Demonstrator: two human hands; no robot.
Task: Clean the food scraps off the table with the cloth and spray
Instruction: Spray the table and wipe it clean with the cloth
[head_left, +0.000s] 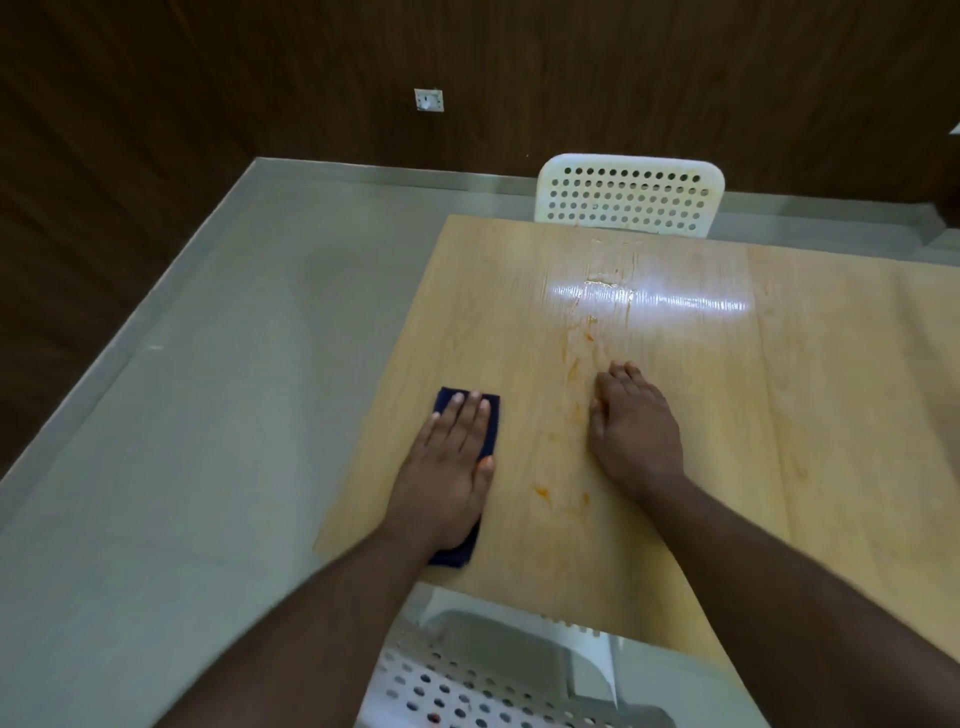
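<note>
Under the left hand (449, 457), pressed flat with straight fingers, lies a folded dark blue cloth (470, 415) near the left edge of the pale wood-grain surface (831, 415); no writing shows on it. Right of it, orange food smears (574, 395) streak the surface. Just beyond them the right hand (634, 421) rests, fingers loosely curled, holding nothing. Farther off stands a white perforated chair (628, 195); another (467, 686) sits nearest.

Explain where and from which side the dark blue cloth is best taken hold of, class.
Grip the dark blue cloth by its right long edge, coming from the right with thumb and fingers. It lies flat and folded near the table's left edge, and the left hand presses flat on most of it, so that strip is probably the easiest bare part to pinch.
</note>
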